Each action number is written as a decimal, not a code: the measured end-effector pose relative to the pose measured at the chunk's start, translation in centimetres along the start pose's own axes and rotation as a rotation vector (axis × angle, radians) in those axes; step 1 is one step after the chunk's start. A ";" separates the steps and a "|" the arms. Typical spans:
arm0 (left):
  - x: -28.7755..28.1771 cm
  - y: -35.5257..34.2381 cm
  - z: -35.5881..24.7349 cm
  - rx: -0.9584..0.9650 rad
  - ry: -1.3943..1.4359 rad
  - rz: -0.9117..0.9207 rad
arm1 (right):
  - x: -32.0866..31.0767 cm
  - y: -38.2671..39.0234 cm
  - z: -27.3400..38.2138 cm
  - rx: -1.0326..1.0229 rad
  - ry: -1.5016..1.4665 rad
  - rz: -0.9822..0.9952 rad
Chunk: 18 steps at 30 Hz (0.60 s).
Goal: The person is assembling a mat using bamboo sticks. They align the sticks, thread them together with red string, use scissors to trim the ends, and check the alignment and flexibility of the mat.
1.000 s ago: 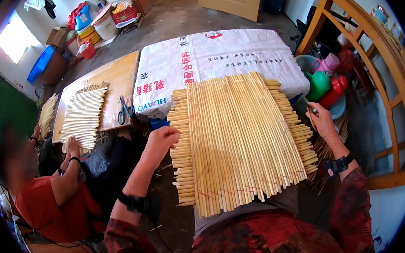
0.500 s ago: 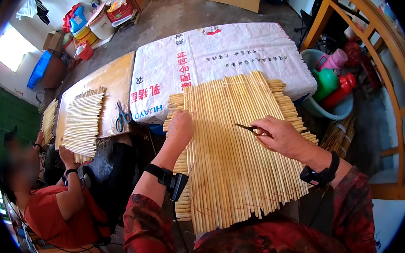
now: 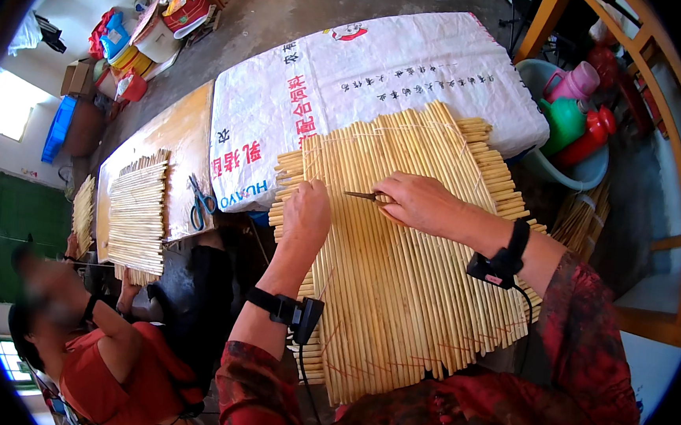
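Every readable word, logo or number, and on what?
White woven-plastic sheet: large red characters; wording not copied.
Same sheet: blue Latin letters, near left corner.
Same sheet: black characters, some too small to read.
Same sheet: red cartoon logo, far edge.
Black boxy wrist device: pale label, too small to read.

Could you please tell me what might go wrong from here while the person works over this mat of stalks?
The dark pointed tool in the right hand points toward the nearby left hand, so a slip could nick it.

The cable from the right wrist device hangs at the right edge of the mat, where uneven stalk ends might snag it.
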State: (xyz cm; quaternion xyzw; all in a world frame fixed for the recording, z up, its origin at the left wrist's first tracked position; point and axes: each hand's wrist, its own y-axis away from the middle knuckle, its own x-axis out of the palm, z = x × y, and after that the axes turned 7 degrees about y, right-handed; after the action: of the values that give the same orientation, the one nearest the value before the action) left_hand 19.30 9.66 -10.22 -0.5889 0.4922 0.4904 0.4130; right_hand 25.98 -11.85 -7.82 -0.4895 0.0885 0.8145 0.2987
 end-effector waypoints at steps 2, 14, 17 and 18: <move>-0.6 0.4 0.7 -0.071 0.065 0.008 | 0.8 -1.5 0.1 0.013 0.018 0.061; -0.1 -2.1 1.4 -0.101 0.114 0.206 | 2.5 -3.2 -1.7 0.117 0.016 0.150; -1.1 -2.2 0.3 -0.192 0.094 0.252 | 2.8 -3.0 -1.7 0.099 0.035 0.113; -1.0 -2.2 0.5 -0.210 0.102 0.250 | 2.8 -3.0 -1.6 0.100 0.035 0.121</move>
State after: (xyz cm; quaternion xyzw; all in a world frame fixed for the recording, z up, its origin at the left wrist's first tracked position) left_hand 21.30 10.66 -9.30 -0.5871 0.5279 0.5562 0.2592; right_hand 27.99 -9.01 -10.57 -0.4820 0.1636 0.8169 0.2713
